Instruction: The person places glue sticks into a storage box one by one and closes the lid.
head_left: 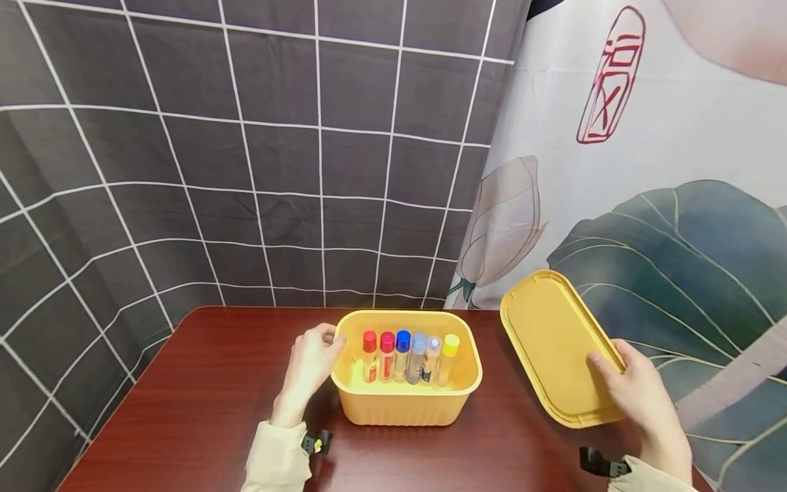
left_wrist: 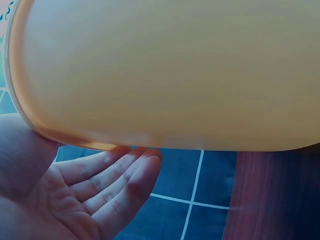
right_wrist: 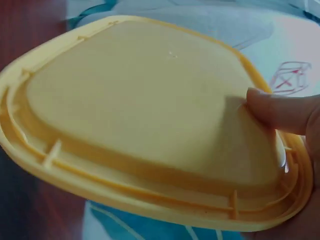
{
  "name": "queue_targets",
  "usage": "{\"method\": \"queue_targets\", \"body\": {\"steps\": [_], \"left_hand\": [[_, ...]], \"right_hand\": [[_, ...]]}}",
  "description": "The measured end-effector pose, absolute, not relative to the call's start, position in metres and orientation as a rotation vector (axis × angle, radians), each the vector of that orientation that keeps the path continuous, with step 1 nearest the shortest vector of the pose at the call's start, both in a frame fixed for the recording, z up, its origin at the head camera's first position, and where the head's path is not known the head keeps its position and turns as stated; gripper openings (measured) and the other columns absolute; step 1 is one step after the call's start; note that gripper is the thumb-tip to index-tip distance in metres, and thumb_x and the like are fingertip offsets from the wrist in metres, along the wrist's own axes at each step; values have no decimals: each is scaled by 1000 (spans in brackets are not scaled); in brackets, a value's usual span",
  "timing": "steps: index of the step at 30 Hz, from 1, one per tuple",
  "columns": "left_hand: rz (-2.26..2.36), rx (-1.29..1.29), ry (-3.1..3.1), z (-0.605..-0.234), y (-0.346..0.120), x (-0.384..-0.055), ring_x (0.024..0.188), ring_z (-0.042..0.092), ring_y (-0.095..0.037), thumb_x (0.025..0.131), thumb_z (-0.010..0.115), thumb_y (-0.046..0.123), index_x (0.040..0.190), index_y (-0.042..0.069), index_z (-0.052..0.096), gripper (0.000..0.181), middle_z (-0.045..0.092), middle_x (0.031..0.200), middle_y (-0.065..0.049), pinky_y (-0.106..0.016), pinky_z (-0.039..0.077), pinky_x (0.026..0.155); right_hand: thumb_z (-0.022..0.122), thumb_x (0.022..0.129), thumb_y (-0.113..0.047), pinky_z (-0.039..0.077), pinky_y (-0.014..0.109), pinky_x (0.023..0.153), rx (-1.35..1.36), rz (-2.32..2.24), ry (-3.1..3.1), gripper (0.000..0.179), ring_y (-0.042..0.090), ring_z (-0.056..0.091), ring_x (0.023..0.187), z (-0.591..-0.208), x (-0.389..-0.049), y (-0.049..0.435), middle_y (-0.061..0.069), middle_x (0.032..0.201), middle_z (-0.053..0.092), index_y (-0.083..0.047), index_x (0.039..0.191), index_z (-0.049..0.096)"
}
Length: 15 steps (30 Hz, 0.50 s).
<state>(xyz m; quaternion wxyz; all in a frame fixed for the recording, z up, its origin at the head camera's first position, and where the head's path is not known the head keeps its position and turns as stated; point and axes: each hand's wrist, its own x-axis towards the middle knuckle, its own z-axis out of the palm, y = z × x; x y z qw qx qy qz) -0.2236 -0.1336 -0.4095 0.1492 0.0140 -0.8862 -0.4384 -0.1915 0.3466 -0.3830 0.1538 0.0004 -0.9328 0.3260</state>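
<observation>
A yellow plastic box (head_left: 406, 408) stands uncovered on the table. In it several small clear tubes with coloured caps stand in a row, among them a red-capped tube (head_left: 369, 359), a blue-capped tube (head_left: 402, 359) and a yellow-capped tube (head_left: 447, 362). At the box's left rim, my left hand (head_left: 310, 362) holds the edge; the left wrist view shows its fingers (left_wrist: 120, 192) by the rim, the thumb tip hidden. Off to the right, my right hand (head_left: 645, 389) grips the yellow lid (head_left: 559, 348) by its edge, tilted, thumb (right_wrist: 280, 110) on its ridged face.
The box rests on a dark red-brown table (head_left: 203, 396). Behind it hangs a dark cloth with a white grid (head_left: 270, 164). A pale cloth with printed leaves and a red seal (head_left: 522, 225) hangs at the right, close behind the lid.
</observation>
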Motion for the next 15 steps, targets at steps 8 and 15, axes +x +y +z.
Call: {"method": "queue_targets", "body": {"steps": [8,15], "left_hand": [[-1269,36,-2547,-406,-132,-224,80,69,-27,90,67,17,103,0,71,21,71,89,-13,-43,56,76],[-1262,46,-2550,-409,-133,-225,80,68,-27,89,67,17,102,1,71,21,71,88,-11,-43,55,76]], "right_hand": [[65,94,-13,41,24,52,93,716,-2491,18,24,55,69,-365,-193,328,20,86,64,0,107,61],[69,92,-11,42,14,52,127,725,-2389,19,34,63,72,-356,-193,302,22,91,67,-4,108,63]]}}
